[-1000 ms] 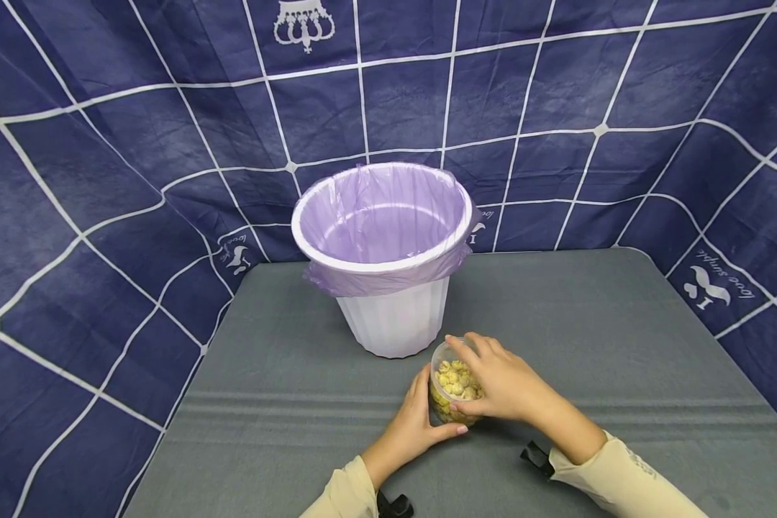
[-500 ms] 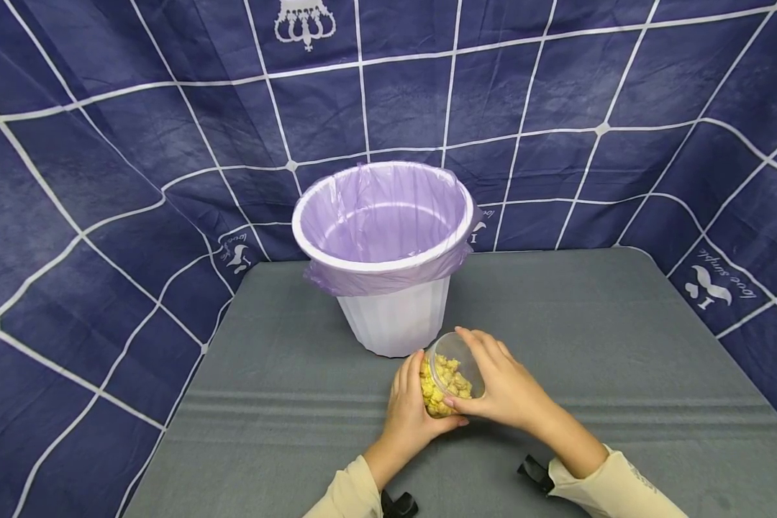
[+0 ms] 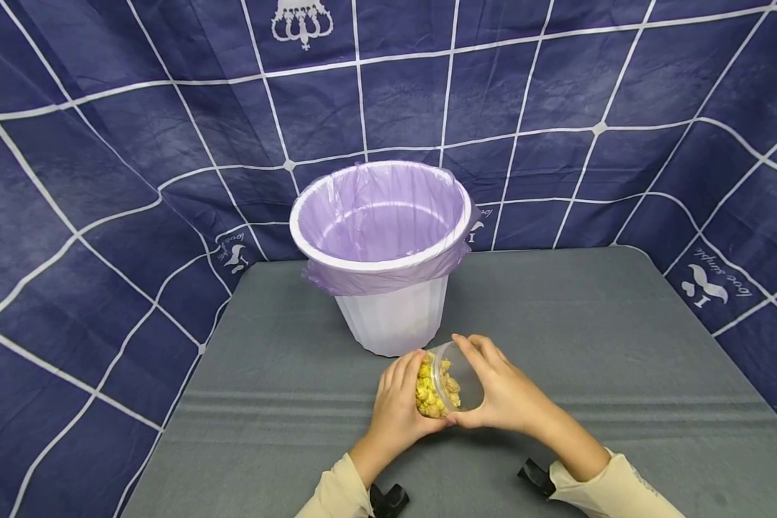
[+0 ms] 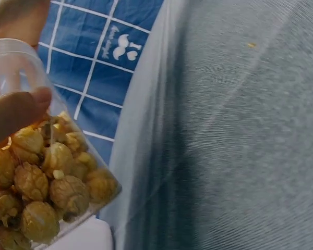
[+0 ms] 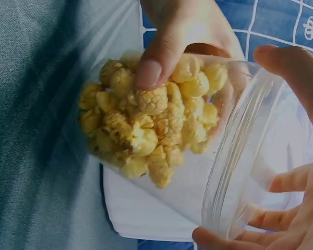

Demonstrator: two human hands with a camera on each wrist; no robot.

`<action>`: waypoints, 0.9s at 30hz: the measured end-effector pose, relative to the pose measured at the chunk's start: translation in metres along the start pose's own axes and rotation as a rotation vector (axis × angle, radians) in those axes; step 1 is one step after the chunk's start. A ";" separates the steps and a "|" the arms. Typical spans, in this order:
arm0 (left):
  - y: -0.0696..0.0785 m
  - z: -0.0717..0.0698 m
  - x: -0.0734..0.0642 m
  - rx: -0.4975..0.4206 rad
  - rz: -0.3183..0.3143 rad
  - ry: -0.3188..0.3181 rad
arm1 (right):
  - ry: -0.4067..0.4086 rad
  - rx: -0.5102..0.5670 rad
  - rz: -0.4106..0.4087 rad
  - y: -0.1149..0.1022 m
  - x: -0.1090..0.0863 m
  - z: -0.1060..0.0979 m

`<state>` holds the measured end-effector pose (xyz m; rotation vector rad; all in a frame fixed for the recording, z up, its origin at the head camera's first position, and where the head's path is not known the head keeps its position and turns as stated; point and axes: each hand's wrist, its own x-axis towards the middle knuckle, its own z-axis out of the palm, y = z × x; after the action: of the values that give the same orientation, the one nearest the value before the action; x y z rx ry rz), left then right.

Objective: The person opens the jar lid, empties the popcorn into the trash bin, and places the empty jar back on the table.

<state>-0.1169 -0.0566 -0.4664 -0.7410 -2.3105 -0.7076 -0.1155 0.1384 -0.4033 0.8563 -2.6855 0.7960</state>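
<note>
Tilted on its side between the two hands is a clear plastic jar (image 3: 437, 381), part-filled with yellow caramel popcorn (image 5: 146, 122). My left hand (image 3: 396, 410) grips the jar's body, thumb across its near side. My right hand (image 3: 508, 392) holds the clear lidded end (image 5: 237, 151), its fingers spread around the rim. This end points right in the head view. Seen from the left wrist, the popcorn (image 4: 47, 182) lies toward the jar's base, below the left thumb. Whether the lid is loose or tight I cannot tell.
Just behind the hands stands a white bin (image 3: 395, 316) lined with a purple bag (image 3: 388, 223). Grey cloth covers the table (image 3: 589, 331). A blue gridded curtain (image 3: 557, 93) hangs behind and at both sides. One tiny yellow crumb (image 4: 251, 45) lies on the cloth.
The jar has tipped from nearly upright onto its side, lidded end toward the right, and the popcorn has shifted inside. My left hand has moved slightly left with it.
</note>
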 end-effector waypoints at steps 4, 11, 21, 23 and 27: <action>0.001 -0.005 0.003 0.006 0.020 0.015 | 0.023 0.023 -0.026 0.002 -0.001 0.001; 0.002 -0.010 0.007 0.022 0.046 0.024 | 0.065 0.053 -0.084 0.007 -0.003 0.002; -0.002 -0.018 0.005 -0.040 0.010 -0.086 | 0.038 -0.017 -0.229 0.009 -0.004 0.002; -0.002 -0.019 0.004 -0.033 0.007 -0.099 | 0.023 -0.009 -0.247 0.010 -0.004 0.002; -0.003 -0.018 0.004 -0.016 0.021 -0.090 | -0.033 0.020 -0.207 0.010 -0.005 0.000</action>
<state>-0.1150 -0.0691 -0.4526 -0.8194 -2.3770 -0.6972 -0.1173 0.1476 -0.4096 1.1390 -2.5654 0.7679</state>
